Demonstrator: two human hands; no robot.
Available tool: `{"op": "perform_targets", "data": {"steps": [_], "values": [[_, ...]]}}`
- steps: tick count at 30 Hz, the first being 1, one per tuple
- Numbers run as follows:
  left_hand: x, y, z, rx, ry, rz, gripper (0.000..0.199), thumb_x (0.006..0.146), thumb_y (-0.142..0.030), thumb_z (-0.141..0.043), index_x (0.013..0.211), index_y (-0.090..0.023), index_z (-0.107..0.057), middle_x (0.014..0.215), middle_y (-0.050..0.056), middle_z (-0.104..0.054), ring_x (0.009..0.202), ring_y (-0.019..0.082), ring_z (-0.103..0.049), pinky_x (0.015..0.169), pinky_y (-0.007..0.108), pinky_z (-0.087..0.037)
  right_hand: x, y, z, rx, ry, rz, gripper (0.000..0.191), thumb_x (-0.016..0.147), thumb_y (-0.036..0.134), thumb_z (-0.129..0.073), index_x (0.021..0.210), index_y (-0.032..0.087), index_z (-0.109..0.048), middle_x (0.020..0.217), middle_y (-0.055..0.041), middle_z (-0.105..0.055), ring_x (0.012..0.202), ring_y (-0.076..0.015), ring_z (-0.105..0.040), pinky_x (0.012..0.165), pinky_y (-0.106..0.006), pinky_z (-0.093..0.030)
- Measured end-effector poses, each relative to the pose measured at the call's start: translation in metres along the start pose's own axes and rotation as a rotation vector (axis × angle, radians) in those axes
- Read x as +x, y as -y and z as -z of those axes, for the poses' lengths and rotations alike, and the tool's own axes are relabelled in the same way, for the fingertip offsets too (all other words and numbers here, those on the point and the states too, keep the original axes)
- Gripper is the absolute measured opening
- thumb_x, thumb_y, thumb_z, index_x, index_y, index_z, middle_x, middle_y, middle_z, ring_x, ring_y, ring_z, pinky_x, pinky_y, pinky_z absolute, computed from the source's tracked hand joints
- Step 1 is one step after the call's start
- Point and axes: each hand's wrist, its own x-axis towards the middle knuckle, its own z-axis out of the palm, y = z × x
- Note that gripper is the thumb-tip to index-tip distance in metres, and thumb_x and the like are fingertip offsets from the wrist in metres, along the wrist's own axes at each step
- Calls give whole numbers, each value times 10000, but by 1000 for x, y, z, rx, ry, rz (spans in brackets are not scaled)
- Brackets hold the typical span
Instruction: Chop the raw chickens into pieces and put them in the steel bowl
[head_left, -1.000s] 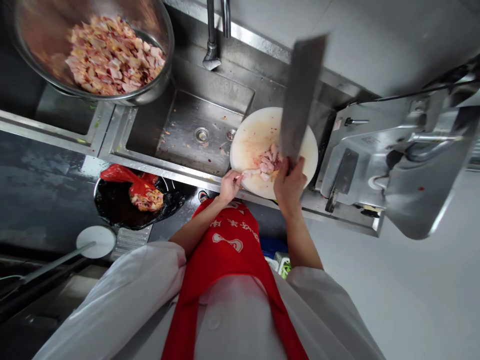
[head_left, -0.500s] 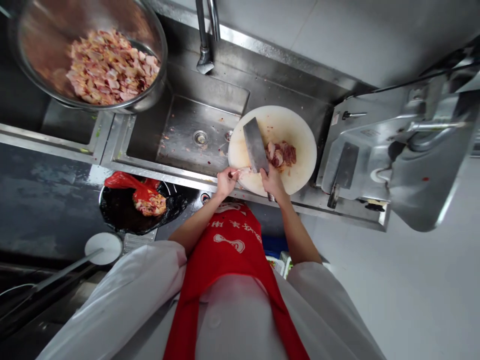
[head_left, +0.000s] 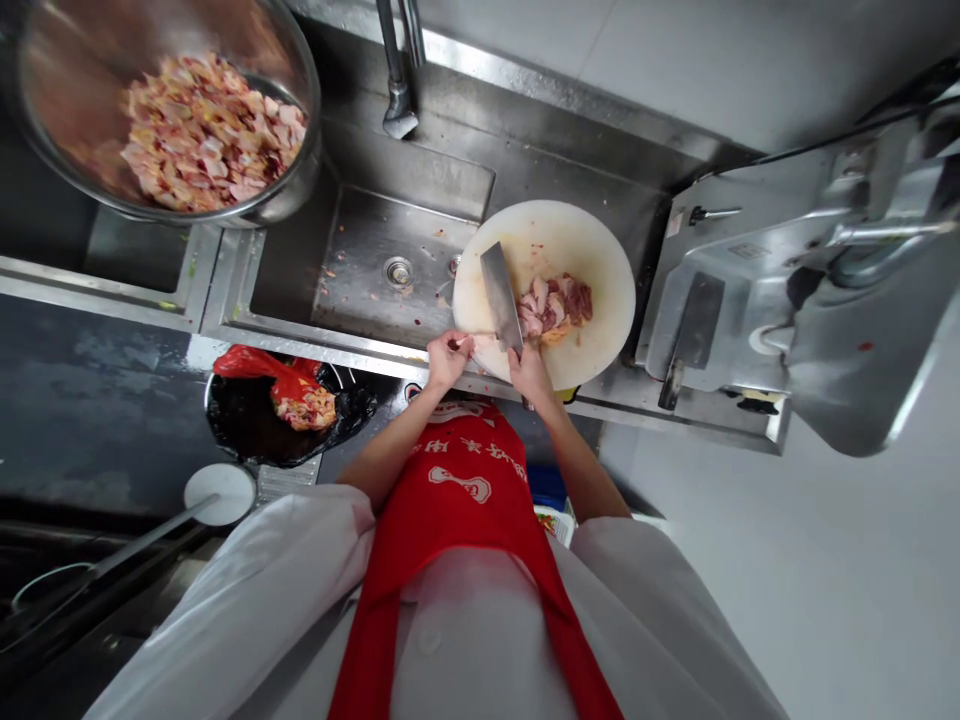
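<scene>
My right hand (head_left: 531, 374) is closed round the handle of a cleaver (head_left: 502, 300). Its broad blade stands over the left part of a round white cutting board (head_left: 611, 335), slanting away from me. My left hand (head_left: 448, 360) pinches the end of a pale strip of raw meat (head_left: 484, 341) at the board's near left edge. The strip reaches toward the blade; where the two meet is hard to make out. Right of the blade lies a pile of chopped raw meat (head_left: 559, 302) in pink and dark red pieces.
A large steel pot (head_left: 304, 165) of cut raw meat stands at the upper left. Beside the board is a steel sink (head_left: 367, 290) under a faucet (head_left: 398, 110). A slicing machine (head_left: 757, 250) with another cleaver (head_left: 697, 325) is at right. Below the sink sits a black-lined bin (head_left: 240, 425).
The cleaver and my right hand have shifted slightly left, and the blade is turned more edge-on. My left hand still pinches the strip, a little further left. The whole view has tilted slightly.
</scene>
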Motion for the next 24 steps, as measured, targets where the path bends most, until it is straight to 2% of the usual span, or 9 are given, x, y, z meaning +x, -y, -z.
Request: {"op": "perform_targets", "data": {"steps": [4, 9, 11, 15, 19, 24], "values": [[6, -6, 1, -117, -92, 59, 282, 800, -414, -723, 770, -160, -605, 575, 0, -630, 463, 125, -583, 506, 254, -489, 3, -3, 9, -20, 7, -9, 417, 979, 352, -393, 1239, 78, -570, 1068, -215, -687, 1016, -335, -654, 896, -435, -497], [-2, -8, 2, -77, 22, 37, 281, 780, -417, -741, 817, -153, -652, 684, 23, -669, 572, 148, -642, 534, 258, -507, -4, 20, 31, -95, 10, -8, 413, 983, 318, -390, 1282, 88, -557, 1056, -201, -698, 973, -317, -668, 854, -392, -490], [-5, -8, 3, 3, 12, -17, 270, 783, -415, -738, 780, -159, -652, 703, 28, -669, 613, 149, -637, 562, 257, -505, -7, 28, 34, -115, -36, 9, 451, 991, 299, -366, 1363, 85, -504, 1091, -202, -696, 960, -308, -673, 846, -382, -485], [-1, -10, 5, 105, -125, -201, 251, 786, -391, -745, 829, -172, -628, 867, 39, -675, 710, 129, -620, 655, 241, -510, -12, 38, 29, -155, -117, 36, 493, 1017, 315, -314, 1421, 76, -464, 1069, -197, -707, 901, -290, -678, 816, -365, -484], [4, -12, 1, 58, -74, -238, 252, 808, -389, -724, 889, -171, -627, 858, 36, -655, 698, 130, -614, 653, 243, -510, -22, 41, 23, -208, -129, 41, 503, 1038, 356, -297, 1417, 79, -477, 992, -183, -720, 837, -278, -677, 776, -350, -480], [-5, -20, -8, 175, -46, -418, 194, 883, -367, -653, 875, -174, -673, 864, 50, -645, 753, 149, -617, 706, 261, -512, -34, 43, 18, -294, -54, 88, 478, 1049, 367, -284, 1345, 82, -529, 916, -170, -721, 767, -259, -675, 733, -330, -468]]}}
